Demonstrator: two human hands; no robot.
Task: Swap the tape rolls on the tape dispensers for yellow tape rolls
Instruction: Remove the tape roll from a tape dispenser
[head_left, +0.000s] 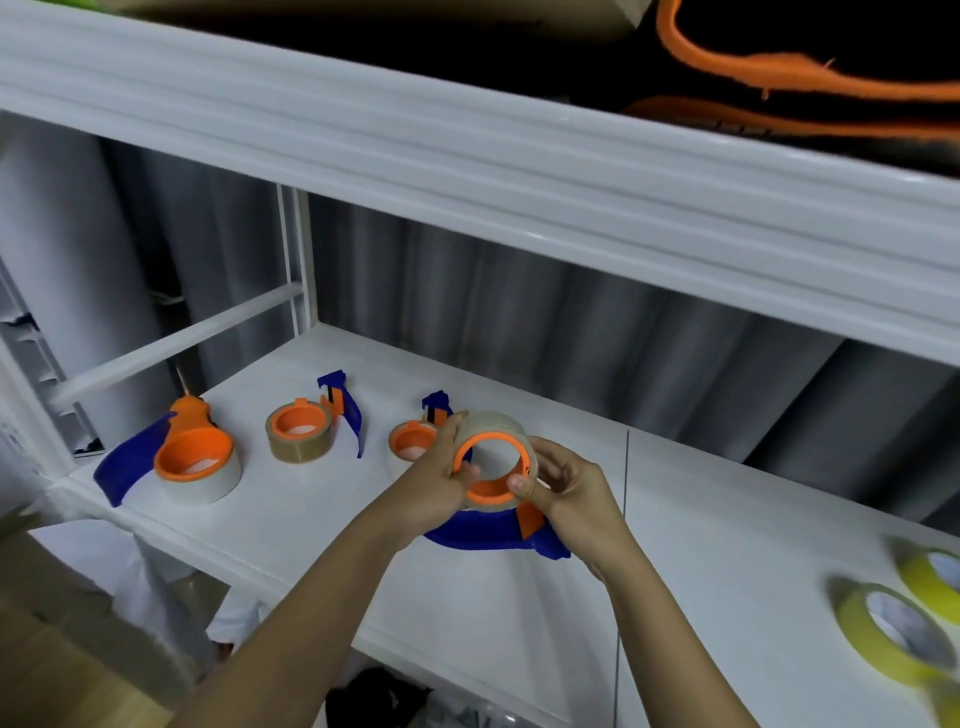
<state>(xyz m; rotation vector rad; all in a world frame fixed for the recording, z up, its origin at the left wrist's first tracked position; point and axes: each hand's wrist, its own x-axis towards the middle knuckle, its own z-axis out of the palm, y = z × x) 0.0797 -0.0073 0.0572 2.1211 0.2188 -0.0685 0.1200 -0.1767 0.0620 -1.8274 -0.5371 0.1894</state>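
Observation:
Both my hands hold one blue tape dispenser (483, 532) above the white shelf (519, 613). My left hand (441, 478) grips the clear tape roll (493, 428) on its orange core (488, 491). My right hand (566, 493) pinches the core's rim and wraps the blue handle. Three more blue-and-orange dispensers lie on the shelf: one with a clear roll (200, 467) at the left, one with a brown roll (300, 431), and one (413, 439) partly hidden behind my left hand. Two yellow tape rolls (893, 629) lie at the right edge.
An upper white shelf beam (519, 171) runs overhead, with an orange strap (779, 73) on it. A white upright post (298, 260) stands at the back left. Grey corrugated wall lies behind. A dark seam (623, 519) splits the shelf surface.

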